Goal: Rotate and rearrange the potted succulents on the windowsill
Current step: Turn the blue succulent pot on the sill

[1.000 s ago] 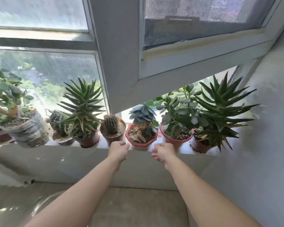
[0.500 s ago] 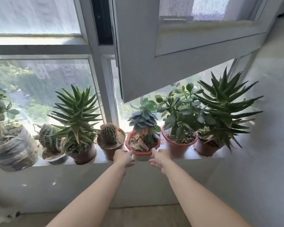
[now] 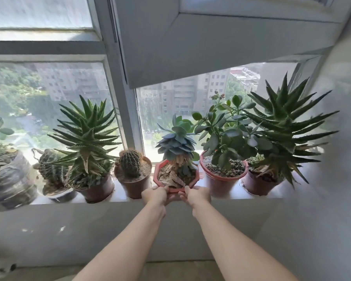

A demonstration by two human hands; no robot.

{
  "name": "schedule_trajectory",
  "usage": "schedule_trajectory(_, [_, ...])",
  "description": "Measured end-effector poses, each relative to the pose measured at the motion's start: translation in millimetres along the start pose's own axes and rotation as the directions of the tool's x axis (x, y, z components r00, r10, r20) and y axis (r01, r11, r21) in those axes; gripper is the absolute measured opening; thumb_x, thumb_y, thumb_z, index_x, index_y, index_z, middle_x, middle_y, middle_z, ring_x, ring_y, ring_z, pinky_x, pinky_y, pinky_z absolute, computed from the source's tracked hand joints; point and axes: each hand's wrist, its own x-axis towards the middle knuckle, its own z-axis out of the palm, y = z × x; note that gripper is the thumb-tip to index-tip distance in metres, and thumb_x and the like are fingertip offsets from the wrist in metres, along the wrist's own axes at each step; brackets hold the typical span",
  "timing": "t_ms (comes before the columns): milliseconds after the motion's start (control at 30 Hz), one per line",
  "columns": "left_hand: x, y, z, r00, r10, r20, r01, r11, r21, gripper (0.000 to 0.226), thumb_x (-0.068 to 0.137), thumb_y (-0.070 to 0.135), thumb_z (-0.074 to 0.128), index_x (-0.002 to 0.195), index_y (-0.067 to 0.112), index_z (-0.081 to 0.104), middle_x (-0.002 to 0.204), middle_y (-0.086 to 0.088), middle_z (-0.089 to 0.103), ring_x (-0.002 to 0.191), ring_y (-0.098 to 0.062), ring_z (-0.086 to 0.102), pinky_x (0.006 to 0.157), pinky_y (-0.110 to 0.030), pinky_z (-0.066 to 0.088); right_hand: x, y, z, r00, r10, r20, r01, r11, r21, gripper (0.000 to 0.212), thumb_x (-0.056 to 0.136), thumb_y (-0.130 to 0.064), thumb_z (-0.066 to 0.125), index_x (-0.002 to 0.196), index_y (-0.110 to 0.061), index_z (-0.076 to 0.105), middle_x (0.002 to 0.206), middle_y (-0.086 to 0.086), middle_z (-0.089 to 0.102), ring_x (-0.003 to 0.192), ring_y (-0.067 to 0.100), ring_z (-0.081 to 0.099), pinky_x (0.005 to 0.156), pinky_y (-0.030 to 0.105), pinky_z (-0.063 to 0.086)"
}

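Bright daylight through window [image 3: 49, 110], backlit plants (edges warped, blurred).

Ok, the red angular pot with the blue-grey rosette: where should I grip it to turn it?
Grip the red angular pot by its flat-sided rim, coming from the room side, where the left hand and right hand sit now. The cactus pot and jade pot crowd its sides, and the rosette overhangs the top, so the near rim is probably the easiest hold.
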Motion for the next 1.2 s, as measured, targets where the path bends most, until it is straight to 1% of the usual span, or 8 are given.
schedule_trajectory(133, [-9,-12,3,1.0,-0.012,0.003,0.012,1.0,-0.012,0.009,0.082,-0.01,0.065,0.08,-0.002,0.063,0.072,-0.016,0.065,0.039,-0.025,0.061,0.03,-0.023,0.048,8,-3,-4,0.998,-0.051,-0.039,0.046,0.991,-0.126,0.021,0.086,0.005,0.058,0.066,-0.001,0.062,0.049,0.008,0.063,0.044,0.017,0.062,0.066,0.036,0.06])
schedule_trajectory(233, [-7,-9,-3,0.999,0.017,-0.039,-0.015,0.999,0.034,0.007,0.075,-0.008,0.069,0.081,-0.005,0.068,0.081,-0.021,0.07,0.061,-0.031,0.067,0.042,-0.029,0.054,10,-10,-9,0.997,-0.081,-0.021,0.075,0.975,-0.209,0.015,0.085,0.005,0.057,0.071,0.0,0.062,0.042,0.003,0.061,0.039,0.013,0.06,0.047,0.026,0.055])
schedule_trajectory(400, [-2,0,-5,0.993,0.117,-0.026,-0.115,0.991,0.062,0.018,0.078,-0.014,0.063,0.068,0.0,0.068,0.059,-0.011,0.067,0.039,-0.018,0.062,0.036,-0.021,0.049,14,-17,-14,0.993,-0.121,0.002,0.116,0.951,-0.288,0.019,0.086,0.008,0.052,0.072,-0.001,0.06,0.049,0.006,0.053,0.039,0.014,0.05,0.039,0.022,0.042])
schedule_trajectory(533, [-3,-2,1,0.989,0.131,-0.075,-0.128,0.991,0.042,0.026,0.078,-0.014,0.066,0.065,0.008,0.059,0.069,-0.011,0.065,0.053,-0.027,0.067,0.037,-0.022,0.052,14,-23,-22,0.991,-0.128,0.039,0.134,0.952,-0.276,0.023,0.092,0.005,0.051,0.072,-0.004,0.058,0.056,0.007,0.053,0.043,0.012,0.049,0.032,0.013,0.04])
schedule_trajectory(633, [-2,-1,3,0.987,0.123,-0.103,-0.117,0.991,0.059,0.027,0.077,-0.013,0.066,0.065,0.009,0.058,0.076,-0.013,0.066,0.069,-0.035,0.072,0.057,-0.033,0.06,12,-21,-24,0.993,-0.099,0.057,0.108,0.976,-0.191,0.019,0.094,0.002,0.052,0.077,-0.004,0.059,0.062,0.008,0.058,0.051,0.013,0.056,0.038,0.014,0.047])
schedule_trajectory(833, [-1,0,-3,0.995,0.075,-0.066,-0.072,0.996,0.054,0.018,0.081,-0.012,0.065,0.076,0.005,0.062,0.08,-0.021,0.069,0.048,-0.026,0.064,0.035,-0.023,0.05,7,-6,-21,0.997,-0.062,0.044,0.069,0.984,-0.165,0.02,0.091,0.004,0.055,0.076,-0.005,0.064,0.068,0.007,0.064,0.057,0.017,0.061,0.059,0.026,0.055])
schedule_trajectory(1100, [9,-3,-4,0.989,0.121,-0.09,-0.113,0.99,0.088,0.021,0.075,-0.012,0.069,0.063,0.005,0.066,0.072,-0.018,0.071,0.059,-0.03,0.068,0.067,-0.04,0.062,10,-7,-9,0.992,-0.112,-0.056,0.098,0.972,-0.213,0.026,0.087,0.001,0.061,0.063,-0.006,0.061,0.053,0.006,0.065,0.053,0.023,0.066,0.073,0.042,0.062])
schedule_trajectory(1200, [11,-4,-1,0.988,0.118,-0.104,-0.113,0.992,0.049,0.021,0.076,-0.012,0.069,0.068,0.006,0.064,0.08,-0.019,0.071,0.07,-0.034,0.071,0.066,-0.038,0.061,13,-7,-7,0.995,-0.098,-0.029,0.09,0.974,-0.208,0.016,0.089,0.001,0.06,0.074,-0.002,0.063,0.056,0.006,0.065,0.051,0.021,0.065,0.074,0.041,0.062])
